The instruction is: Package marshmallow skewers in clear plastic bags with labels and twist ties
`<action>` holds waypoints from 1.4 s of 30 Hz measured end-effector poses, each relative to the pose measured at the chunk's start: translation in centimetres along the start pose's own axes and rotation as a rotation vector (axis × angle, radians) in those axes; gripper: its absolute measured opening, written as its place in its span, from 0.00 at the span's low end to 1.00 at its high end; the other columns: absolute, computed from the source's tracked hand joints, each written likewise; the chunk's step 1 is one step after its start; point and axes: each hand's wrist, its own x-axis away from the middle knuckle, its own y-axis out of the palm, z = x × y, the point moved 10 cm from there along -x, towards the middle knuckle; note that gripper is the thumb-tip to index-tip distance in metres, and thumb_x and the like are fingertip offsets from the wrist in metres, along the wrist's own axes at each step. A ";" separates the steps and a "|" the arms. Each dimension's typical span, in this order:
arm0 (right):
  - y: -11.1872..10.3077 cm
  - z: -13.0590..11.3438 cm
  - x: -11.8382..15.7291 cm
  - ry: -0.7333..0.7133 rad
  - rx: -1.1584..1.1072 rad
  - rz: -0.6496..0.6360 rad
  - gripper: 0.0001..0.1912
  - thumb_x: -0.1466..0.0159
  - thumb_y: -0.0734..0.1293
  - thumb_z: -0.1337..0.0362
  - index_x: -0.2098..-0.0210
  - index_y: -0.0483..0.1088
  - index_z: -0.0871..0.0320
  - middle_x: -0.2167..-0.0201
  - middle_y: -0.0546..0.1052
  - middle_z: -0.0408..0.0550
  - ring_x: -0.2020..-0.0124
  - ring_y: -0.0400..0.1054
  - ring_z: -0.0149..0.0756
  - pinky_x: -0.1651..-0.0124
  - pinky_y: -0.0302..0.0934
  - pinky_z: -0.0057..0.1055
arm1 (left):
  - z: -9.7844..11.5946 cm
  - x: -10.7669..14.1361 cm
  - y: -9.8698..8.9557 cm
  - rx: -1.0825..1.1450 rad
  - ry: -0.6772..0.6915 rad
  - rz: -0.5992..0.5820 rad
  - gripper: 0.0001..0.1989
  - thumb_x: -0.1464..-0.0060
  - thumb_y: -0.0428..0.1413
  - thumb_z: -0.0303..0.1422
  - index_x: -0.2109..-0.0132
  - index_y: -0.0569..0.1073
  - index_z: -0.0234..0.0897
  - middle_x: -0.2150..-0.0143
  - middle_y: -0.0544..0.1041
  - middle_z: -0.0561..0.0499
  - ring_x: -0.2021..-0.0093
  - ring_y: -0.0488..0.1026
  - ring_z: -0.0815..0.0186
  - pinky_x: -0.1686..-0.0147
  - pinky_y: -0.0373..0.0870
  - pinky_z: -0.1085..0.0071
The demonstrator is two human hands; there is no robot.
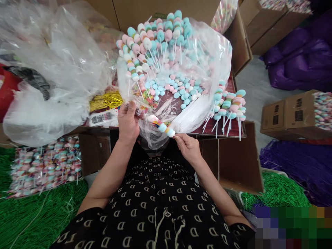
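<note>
Fingers, left: closed on clear plastic bag | fingers, right: pinching candy skewer by its end

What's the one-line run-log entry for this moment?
Left hand: grips clear plastic bag | Right hand: holds pastel candy skewer by stick | Nearby: heaped candy skewers in bag

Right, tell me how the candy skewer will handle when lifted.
The pastel candy skewer probably feels light, its discs looking soft and puffy. Its thin stick may flex slightly, and the rounded discs could let it roll if set down.
</note>
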 end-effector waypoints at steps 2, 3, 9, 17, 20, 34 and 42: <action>-0.1 -0.1 0.0 -0.023 0.003 0.012 0.21 0.26 0.64 0.49 0.66 0.79 0.55 0.82 0.71 0.41 0.81 0.63 0.30 0.74 0.57 0.28 | 0.0 0.0 0.1 0.006 0.003 -0.018 0.15 0.47 0.73 0.42 0.66 0.75 0.41 0.69 0.80 0.56 0.68 0.78 0.71 0.66 0.77 0.75; -0.1 -0.2 -0.1 -0.032 -0.003 0.022 0.20 0.26 0.64 0.50 0.66 0.78 0.55 0.82 0.71 0.40 0.81 0.63 0.30 0.74 0.57 0.28 | -0.1 0.0 0.3 0.000 -0.004 -0.030 0.15 0.47 0.73 0.42 0.65 0.76 0.42 0.67 0.81 0.55 0.66 0.79 0.70 0.65 0.77 0.74; 0.4 -0.5 0.0 -0.017 -0.081 0.030 0.16 0.28 0.66 0.53 0.66 0.78 0.55 0.82 0.70 0.39 0.81 0.61 0.30 0.73 0.58 0.28 | -0.7 2.4 2.7 -0.020 -0.123 -0.189 0.16 0.42 0.68 0.47 0.55 0.76 0.43 0.62 0.85 0.52 0.53 0.84 0.59 0.54 0.81 0.64; 1.6 0.3 0.2 0.157 -0.204 0.019 0.13 0.30 0.65 0.56 0.61 0.77 0.56 0.81 0.67 0.37 0.79 0.59 0.29 0.72 0.57 0.28 | -2.6 5.6 4.8 0.082 -0.252 -0.271 0.16 0.42 0.68 0.46 0.57 0.74 0.42 0.66 0.84 0.52 0.59 0.85 0.60 0.57 0.81 0.65; 1.9 0.6 0.4 0.177 -0.204 0.048 0.14 0.29 0.64 0.55 0.59 0.78 0.56 0.81 0.67 0.38 0.79 0.60 0.30 0.71 0.59 0.29 | -3.3 5.9 4.7 0.075 -0.277 -0.222 0.17 0.41 0.67 0.48 0.58 0.73 0.41 0.65 0.85 0.51 0.57 0.85 0.59 0.57 0.81 0.64; 3.8 0.5 -0.9 0.161 -0.261 0.000 0.16 0.34 0.68 0.53 0.54 0.80 0.56 0.77 0.73 0.39 0.76 0.63 0.31 0.68 0.62 0.30 | -3.1 5.4 3.7 0.057 -0.283 -0.142 0.23 0.48 0.71 0.51 0.62 0.71 0.41 0.67 0.83 0.52 0.62 0.84 0.61 0.59 0.82 0.65; 1.8 0.5 -0.3 0.130 -0.190 0.142 0.11 0.32 0.69 0.55 0.61 0.81 0.54 0.71 0.82 0.46 0.70 0.73 0.36 0.62 0.69 0.33 | -3.0 4.7 3.7 0.088 -0.373 -0.199 0.20 0.46 0.69 0.50 0.55 0.75 0.43 0.65 0.85 0.50 0.60 0.85 0.57 0.62 0.82 0.62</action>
